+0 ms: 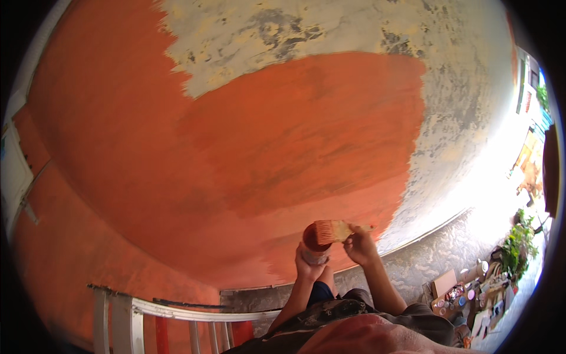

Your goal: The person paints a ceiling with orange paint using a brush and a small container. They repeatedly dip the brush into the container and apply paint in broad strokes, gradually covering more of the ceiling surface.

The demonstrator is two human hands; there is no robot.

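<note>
My left hand is closed around a small round paint container, whose inside is reddish orange. In my right hand is a wide paintbrush, gripped by its handle. The brush lies sideways over the container's mouth, its orange-coated bristles pointing left. Whether the bristles touch the rim I cannot tell. In front of me rises a wall, largely covered in orange paint, with patchy grey and cream surface along the top and right.
A white metal ladder stands at the lower left. On the lower right, several jars and boxes sit on the floor beside a green plant. A white fixture is at the far left. Bright light comes from the right.
</note>
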